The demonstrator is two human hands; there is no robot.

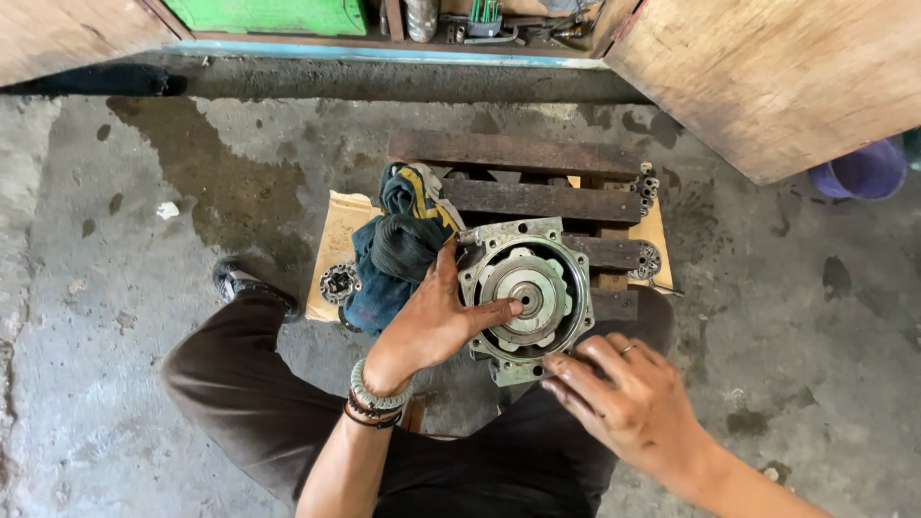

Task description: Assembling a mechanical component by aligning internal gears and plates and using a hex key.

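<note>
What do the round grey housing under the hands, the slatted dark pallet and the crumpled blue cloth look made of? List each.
Round grey housing: likely cast metal, dull, grimy, machined rings.
Slatted dark pallet: weathered wood, visible grain.
Crumpled blue cloth: soft woven fabric, folds.

Looked like a repair workshop, work done on the ground. Stained, cracked concrete floor; greasy wooden pallet at centre used as a bench, metal machine housing on it; oily rag at 9 o'clock; tools at 12 o'clock.
</note>
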